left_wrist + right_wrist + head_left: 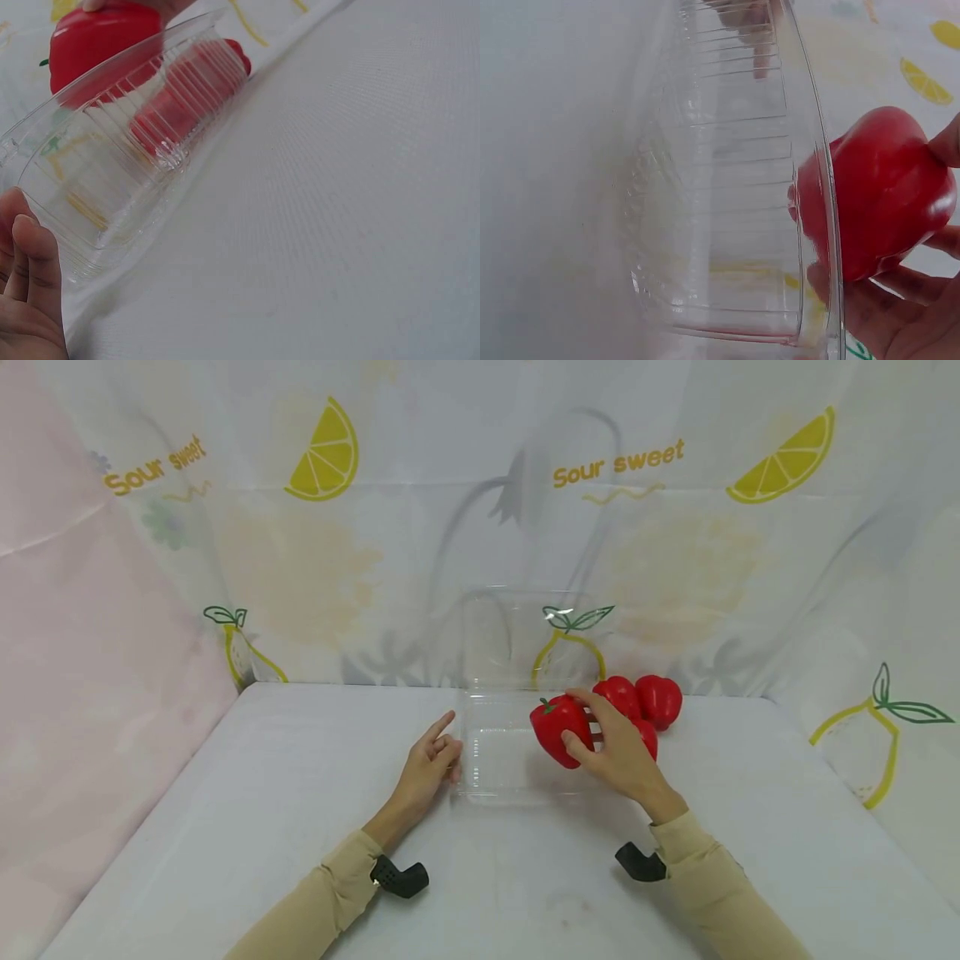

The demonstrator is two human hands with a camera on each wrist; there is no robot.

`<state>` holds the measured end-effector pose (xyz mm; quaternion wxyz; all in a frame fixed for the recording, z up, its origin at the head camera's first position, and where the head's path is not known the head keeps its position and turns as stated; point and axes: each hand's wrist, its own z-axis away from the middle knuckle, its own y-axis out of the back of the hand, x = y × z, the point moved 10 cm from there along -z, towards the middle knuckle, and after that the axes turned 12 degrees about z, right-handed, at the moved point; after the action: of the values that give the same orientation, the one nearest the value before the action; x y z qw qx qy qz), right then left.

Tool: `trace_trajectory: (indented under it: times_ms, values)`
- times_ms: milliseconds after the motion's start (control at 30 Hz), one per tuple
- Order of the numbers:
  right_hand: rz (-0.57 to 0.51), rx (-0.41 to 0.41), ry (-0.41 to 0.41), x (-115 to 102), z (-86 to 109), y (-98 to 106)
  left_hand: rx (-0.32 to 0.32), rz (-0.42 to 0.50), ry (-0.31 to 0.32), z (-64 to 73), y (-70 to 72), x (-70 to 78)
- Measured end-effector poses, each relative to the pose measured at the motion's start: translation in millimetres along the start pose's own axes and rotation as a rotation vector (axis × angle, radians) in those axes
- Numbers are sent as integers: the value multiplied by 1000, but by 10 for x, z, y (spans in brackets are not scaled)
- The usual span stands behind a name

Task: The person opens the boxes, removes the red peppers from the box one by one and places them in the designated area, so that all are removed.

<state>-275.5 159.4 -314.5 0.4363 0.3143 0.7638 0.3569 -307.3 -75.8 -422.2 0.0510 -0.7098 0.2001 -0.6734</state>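
A red bell pepper [559,731] with a short green stem is gripped between the thumb and fingers of my right hand [618,752]. It is held over the right part of a clear plastic clamshell box [491,752], whose lid [495,635] stands raised at the back. In the right wrist view the pepper [889,191] shows just above the box rim [829,172]. My left hand [431,760] is at the box's left side, index finger extended and the other fingers bent loosely. The left wrist view has those fingertips [36,236] right at the box's edge.
Several more red peppers [658,702] lie together to the right of the box, partly hidden behind my right hand. A white cloth covers the table [300,777]. Behind it hangs a lemon-print curtain [420,527].
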Motion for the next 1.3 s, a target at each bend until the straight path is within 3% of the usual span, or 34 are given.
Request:
trace_trajectory:
  times_ms: [467, 1300]
  values:
    - [-40, 43, -65, 236, 75, 250, -22, 12, -11, -4, -21, 29]
    - [9, 76, -144, 612, 215, 604, -2, 2, 8, 9, 3, 2]
